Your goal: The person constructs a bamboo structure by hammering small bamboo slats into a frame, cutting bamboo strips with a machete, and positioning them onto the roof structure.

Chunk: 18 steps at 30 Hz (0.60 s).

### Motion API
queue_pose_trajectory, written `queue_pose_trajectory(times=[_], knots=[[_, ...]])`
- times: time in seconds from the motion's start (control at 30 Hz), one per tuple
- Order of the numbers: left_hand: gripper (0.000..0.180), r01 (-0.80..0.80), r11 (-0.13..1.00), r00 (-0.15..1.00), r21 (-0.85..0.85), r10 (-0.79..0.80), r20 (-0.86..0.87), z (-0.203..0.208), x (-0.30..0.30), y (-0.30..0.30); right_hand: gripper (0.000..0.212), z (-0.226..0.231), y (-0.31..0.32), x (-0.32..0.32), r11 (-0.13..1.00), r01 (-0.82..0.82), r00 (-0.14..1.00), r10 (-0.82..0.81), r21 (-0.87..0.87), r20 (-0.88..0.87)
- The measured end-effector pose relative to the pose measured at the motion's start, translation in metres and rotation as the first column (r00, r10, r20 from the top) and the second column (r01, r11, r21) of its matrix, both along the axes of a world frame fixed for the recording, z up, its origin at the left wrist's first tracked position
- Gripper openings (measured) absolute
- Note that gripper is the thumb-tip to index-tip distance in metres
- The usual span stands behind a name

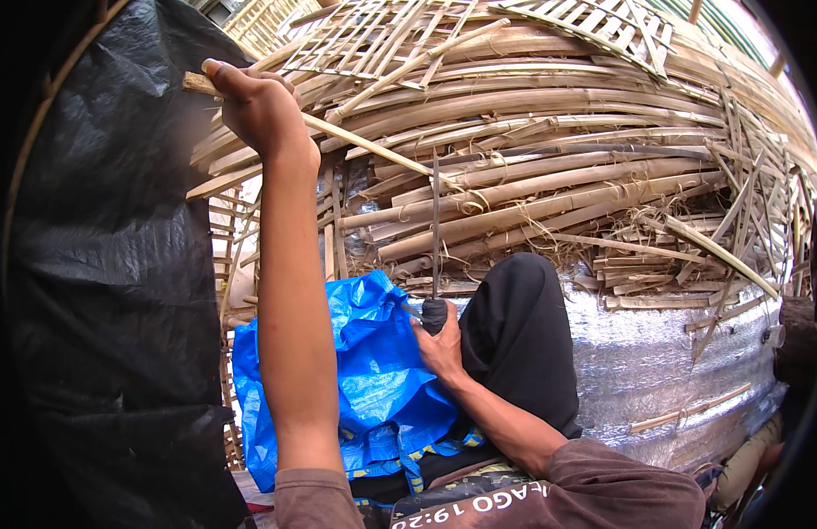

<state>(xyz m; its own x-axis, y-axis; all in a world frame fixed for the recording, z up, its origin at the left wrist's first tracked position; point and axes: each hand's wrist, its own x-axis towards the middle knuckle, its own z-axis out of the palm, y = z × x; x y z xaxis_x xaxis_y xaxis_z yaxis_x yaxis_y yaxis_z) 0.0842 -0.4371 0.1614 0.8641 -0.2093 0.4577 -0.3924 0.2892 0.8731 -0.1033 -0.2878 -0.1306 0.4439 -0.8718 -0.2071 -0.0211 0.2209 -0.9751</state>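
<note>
High at the upper left, my left hand (266, 113) is wrapped around one end of a pale bamboo strip (364, 144). The strip slants down to the right, and its far end lies close to the knife's tip. My right hand (442, 353), low in the middle, grips a knife (436, 238) by its black-wrapped handle. Its long, narrow dark blade points straight up, away from me. Part of the handle is hidden by my fingers. A crumpled blue plastic sheet (378, 388) covers my lap on the left, beside my bent knee in black trousers (523, 344).
Split bamboo lengths (549, 189) are heaped across the far side, with slatted bamboo panels (594, 31) on top. A black plastic sheet (109, 264) hangs at the left. Silvery foil matting (664, 379) spreads at the right, with a loose bamboo strip (690, 409) lying on it.
</note>
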Motion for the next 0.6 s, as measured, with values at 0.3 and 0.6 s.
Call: queue_pose_trajectory(times=[0.3,0.6], knots=[[0.050,0.599,0.779,0.798,-0.184,-0.601,0.051,-0.025,0.019,0.054,0.052,0.038,-0.022,-0.008,0.995,-0.096,0.995,0.096,-0.018,0.021],[0.050,0.660,0.732,0.749,-0.171,-0.659,0.067,-0.029,0.009,0.053,0.047,0.045,-0.051,-0.002,0.977,-0.130,0.991,0.125,-0.169,-0.042]])
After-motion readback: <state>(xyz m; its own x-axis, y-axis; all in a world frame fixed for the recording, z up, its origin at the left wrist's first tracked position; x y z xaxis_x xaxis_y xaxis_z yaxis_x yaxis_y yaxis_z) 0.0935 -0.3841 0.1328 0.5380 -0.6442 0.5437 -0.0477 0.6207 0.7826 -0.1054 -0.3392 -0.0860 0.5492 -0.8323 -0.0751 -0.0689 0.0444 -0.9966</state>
